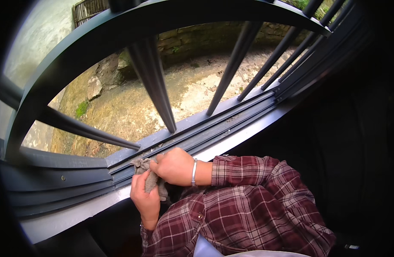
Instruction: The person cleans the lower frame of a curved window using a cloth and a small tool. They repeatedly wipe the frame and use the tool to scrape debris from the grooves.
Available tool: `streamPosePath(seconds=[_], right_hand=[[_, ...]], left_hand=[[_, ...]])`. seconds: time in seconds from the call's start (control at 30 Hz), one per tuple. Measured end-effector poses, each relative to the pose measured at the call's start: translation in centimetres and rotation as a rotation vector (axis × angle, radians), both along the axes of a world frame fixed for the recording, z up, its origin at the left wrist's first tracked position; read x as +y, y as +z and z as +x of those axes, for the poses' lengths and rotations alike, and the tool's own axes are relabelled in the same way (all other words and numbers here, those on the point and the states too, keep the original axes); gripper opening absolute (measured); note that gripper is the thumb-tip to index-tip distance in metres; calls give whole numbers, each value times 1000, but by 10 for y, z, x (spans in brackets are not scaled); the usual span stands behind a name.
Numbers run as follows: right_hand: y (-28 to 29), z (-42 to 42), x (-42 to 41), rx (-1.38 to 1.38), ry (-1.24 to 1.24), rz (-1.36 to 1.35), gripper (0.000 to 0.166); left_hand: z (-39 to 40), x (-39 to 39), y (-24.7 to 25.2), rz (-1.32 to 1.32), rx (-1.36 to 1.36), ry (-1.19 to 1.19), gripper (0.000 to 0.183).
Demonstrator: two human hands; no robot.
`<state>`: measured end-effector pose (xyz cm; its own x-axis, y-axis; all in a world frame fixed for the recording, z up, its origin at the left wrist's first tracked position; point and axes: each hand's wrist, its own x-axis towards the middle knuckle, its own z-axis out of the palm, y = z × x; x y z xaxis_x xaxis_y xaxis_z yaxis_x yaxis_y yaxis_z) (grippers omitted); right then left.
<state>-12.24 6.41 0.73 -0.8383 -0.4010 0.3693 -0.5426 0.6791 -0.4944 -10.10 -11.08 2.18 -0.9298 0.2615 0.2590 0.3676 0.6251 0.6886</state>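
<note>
My left hand [145, 196] grips the lower left part of a crumpled grey-brown cloth [152, 182]. Close beside it, my right hand [175, 167], with a silver bracelet at the wrist, holds the cloth's upper part. The cloth lies at the inner edge of a dark metal window track [197, 141], near its left corner. Bits of dirt and debris lie in the grooves of the track. Fingertips of both hands are partly hidden in the folds.
Dark metal bars [155, 90] rise from the outer frame, with a curved crossbar [97, 32] across them. A white sill [229, 141] borders the track on the inner side. Outside are stony ground [126, 102] and a low stone wall [197, 41].
</note>
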Motion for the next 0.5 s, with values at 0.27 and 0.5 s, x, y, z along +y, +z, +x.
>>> streamPosePath(seconds=[0.27, 0.5], right_hand=[[17, 69, 106, 126, -304, -525, 32], [3, 152, 183, -39, -727, -874, 25]], left_hand=[[0, 19, 42, 858, -168, 13, 26], [12, 76, 57, 1205, -630, -234, 32]])
